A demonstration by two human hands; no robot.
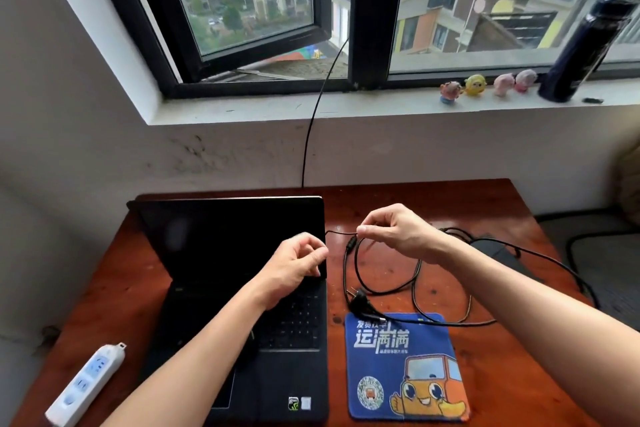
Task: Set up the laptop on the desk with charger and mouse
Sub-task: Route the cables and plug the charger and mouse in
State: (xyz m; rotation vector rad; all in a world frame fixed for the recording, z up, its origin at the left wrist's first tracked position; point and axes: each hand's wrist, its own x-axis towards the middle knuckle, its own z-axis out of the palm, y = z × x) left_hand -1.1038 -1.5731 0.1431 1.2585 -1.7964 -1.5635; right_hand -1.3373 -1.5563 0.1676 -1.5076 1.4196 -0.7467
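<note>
A black laptop (242, 253) stands open with a dark screen on the left half of the wooden desk (485, 374). My right hand (394, 232) pinches the thin black charger cable (346, 274) above the desk. A short taut stretch runs left to the screen's right edge. There my left hand (301, 263), slightly blurred, curls its fingers and seems to pinch the cable's end. Loose loops lie on the desk. The wall plug (360, 302) rests at the blue mouse pad's (405, 367) top edge. My right forearm partly hides the charger brick (498, 253). No mouse is clearly visible.
A white power strip (86, 381) lies at the desk's front left corner. A second black wire (311, 121) hangs from the window down behind the desk. On the sill stand small toy figures (485, 87) and a dark bottle (581, 52).
</note>
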